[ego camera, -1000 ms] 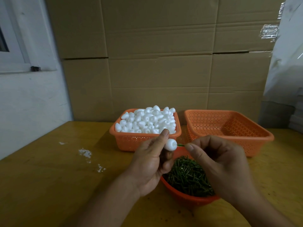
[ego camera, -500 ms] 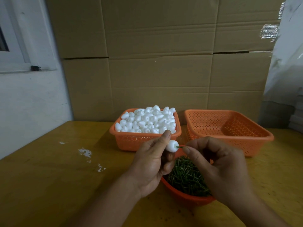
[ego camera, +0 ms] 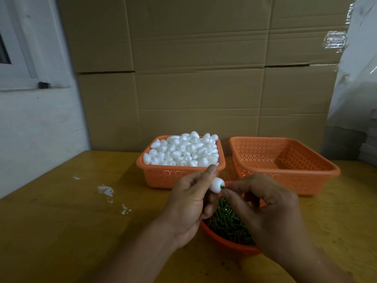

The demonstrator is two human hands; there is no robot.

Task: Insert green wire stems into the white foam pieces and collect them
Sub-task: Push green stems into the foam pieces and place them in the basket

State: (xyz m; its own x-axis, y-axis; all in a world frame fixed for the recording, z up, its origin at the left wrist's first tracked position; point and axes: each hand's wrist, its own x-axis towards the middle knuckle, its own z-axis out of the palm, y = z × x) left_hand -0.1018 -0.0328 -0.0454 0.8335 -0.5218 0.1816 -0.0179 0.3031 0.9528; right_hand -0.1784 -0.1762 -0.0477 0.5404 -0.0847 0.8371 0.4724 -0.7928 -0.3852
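Compared with a second ago, much less green shows between the two hands: the wire stem [ego camera: 222, 187] has gone further into the foam piece [ego camera: 217, 184], and only a short tip of it shows at the foam's right end. The foam piece is held in the air above the near bowl, pinched between the thumb and fingers of the left hand [ego camera: 189, 203]. The right hand [ego camera: 265, 213] has closed in until its fingertips nearly touch the foam, thumb and forefinger pinched on the stem's outer end.

Just below the hands sits a round orange bowl [ego camera: 228, 245] heaped with loose green stems [ego camera: 228, 225]. Behind it on the yellow table [ego camera: 61, 221], the left orange basket [ego camera: 173, 176] is piled high with plain white foam pieces [ego camera: 183, 152]. The right orange basket [ego camera: 285, 174], beside it, shows nothing inside as far as the view reaches.

Judging by that, the work looks barely begun: this insertion seems almost seated, the piece still has to be dropped into a basket, presumably the right one, and nearly the whole heap of foam is left to do.
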